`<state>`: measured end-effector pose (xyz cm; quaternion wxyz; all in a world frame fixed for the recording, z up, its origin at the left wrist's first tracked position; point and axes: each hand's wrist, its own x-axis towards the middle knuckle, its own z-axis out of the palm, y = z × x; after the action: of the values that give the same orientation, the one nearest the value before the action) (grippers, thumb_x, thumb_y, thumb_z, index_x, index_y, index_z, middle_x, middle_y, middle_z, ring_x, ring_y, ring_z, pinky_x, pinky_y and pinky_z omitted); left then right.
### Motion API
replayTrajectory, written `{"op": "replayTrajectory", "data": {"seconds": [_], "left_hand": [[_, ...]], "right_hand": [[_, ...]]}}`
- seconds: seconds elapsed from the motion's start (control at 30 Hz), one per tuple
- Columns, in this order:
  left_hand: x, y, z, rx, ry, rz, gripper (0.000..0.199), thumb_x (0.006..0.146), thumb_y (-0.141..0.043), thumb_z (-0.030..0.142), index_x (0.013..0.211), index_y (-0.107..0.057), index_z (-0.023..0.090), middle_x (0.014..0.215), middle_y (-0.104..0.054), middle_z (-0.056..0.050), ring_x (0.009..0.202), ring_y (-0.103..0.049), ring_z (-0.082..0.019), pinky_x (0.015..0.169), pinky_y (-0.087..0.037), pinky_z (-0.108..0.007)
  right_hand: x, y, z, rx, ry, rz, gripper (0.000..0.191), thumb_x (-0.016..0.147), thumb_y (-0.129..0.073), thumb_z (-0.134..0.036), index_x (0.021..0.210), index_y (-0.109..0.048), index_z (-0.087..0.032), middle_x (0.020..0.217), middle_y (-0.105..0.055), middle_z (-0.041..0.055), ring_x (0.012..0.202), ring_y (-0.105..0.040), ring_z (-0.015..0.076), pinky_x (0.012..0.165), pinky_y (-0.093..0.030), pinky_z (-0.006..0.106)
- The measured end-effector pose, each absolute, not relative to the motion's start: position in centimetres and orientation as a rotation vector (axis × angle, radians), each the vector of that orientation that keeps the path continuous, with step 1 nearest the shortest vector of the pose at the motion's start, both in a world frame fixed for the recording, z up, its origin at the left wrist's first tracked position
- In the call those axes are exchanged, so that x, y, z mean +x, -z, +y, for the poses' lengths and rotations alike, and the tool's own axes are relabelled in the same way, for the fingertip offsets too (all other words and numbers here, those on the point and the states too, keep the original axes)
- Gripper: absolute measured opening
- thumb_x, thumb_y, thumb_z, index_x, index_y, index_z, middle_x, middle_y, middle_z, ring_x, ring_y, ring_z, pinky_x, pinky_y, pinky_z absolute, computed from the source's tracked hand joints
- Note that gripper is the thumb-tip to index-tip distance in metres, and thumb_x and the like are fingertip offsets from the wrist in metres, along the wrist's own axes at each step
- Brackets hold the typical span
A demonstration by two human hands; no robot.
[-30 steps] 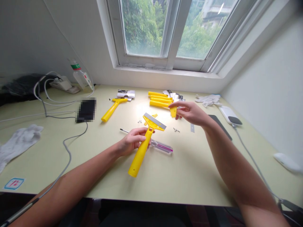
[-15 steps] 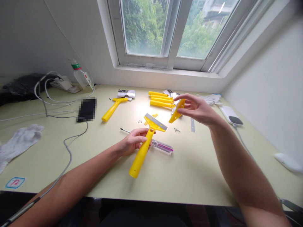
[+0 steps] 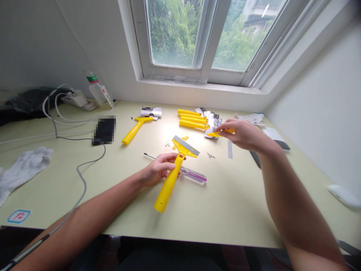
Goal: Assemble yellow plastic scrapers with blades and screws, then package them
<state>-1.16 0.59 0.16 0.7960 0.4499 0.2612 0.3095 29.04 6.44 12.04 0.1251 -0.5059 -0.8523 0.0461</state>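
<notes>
My left hand (image 3: 162, 167) is closed round the neck of a yellow scraper (image 3: 169, 184), whose head carries a flat grey blade (image 3: 186, 145). Beneath that hand lies a screwdriver (image 3: 194, 175) with a clear and purple handle. To the right, my right hand (image 3: 239, 133) pinches a flat yellow plate (image 3: 218, 133), seen nearly edge-on, beside some silver packets (image 3: 212, 130). Another yellow piece (image 3: 184, 139) lies partly hidden behind the scraper head. Small screws (image 3: 211, 155), small nuts (image 3: 167, 145) and a loose blade (image 3: 230, 149) rest on the table.
Several yellow handles (image 3: 193, 118) lie near the window. Another yellow scraper (image 3: 134, 131) is at the left, by a packet (image 3: 151, 112). Further left are a dark device (image 3: 104, 130) with cables, a bottle (image 3: 98, 92) and a white glove (image 3: 26, 167). A white mouse (image 3: 342, 195) sits far right.
My right hand has moved slightly right, and the yellow plate in it has turned from slanted to nearly level. My left hand and the scraper have hardly moved.
</notes>
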Motion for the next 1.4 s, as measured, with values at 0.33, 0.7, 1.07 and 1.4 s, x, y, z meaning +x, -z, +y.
{"op": "replayTrajectory", "data": {"seconds": [0.33,0.7,1.07,1.4], "left_hand": [[-1.1,-0.1,0.5,0.984,-0.664,0.572,0.046,0.077,-0.068,0.028,0.120,-0.060,0.014,0.086,-0.064,-0.009,0.079,-0.061,-0.020,0.067,-0.050,-0.030],[-0.8,0.2,0.3,1.065,-0.666,0.584,0.046,0.080,-0.065,0.028,0.123,-0.059,0.016,0.091,-0.063,-0.008,0.082,-0.061,-0.020,0.068,-0.050,-0.030],[-0.7,-0.4,0.1,1.036,-0.678,0.605,0.045,0.076,-0.068,0.029,0.118,-0.060,0.016,0.089,-0.063,-0.008,0.080,-0.062,-0.020,0.063,-0.049,-0.028],[-0.7,-0.4,0.2,1.046,-0.675,0.578,0.045,0.077,-0.067,0.030,0.119,-0.061,0.015,0.086,-0.062,-0.007,0.076,-0.060,-0.019,0.066,-0.047,-0.029]], "right_hand": [[26.8,-11.7,5.2,-1.334,-0.664,-2.235,0.017,0.083,-0.061,-0.032,0.095,-0.068,-0.022,0.089,-0.074,0.0032,0.078,-0.070,0.0180,0.068,-0.056,0.031],[21.1,-8.3,4.2,-1.271,-0.998,-1.940,0.015,0.078,-0.066,-0.026,0.092,-0.066,-0.021,0.084,-0.076,0.0028,0.074,-0.071,0.0185,0.056,-0.055,0.025],[20.6,-7.8,3.9,-1.322,-0.512,-2.174,0.011,0.079,-0.064,-0.031,0.084,-0.069,-0.022,0.078,-0.069,-0.0003,0.071,-0.060,0.0147,0.066,-0.043,0.029],[21.1,-7.0,4.9,-1.263,-0.919,-2.121,0.032,0.080,-0.066,-0.039,0.108,-0.062,-0.022,0.090,-0.070,0.0032,0.079,-0.065,0.0162,0.065,-0.050,0.028]]}}
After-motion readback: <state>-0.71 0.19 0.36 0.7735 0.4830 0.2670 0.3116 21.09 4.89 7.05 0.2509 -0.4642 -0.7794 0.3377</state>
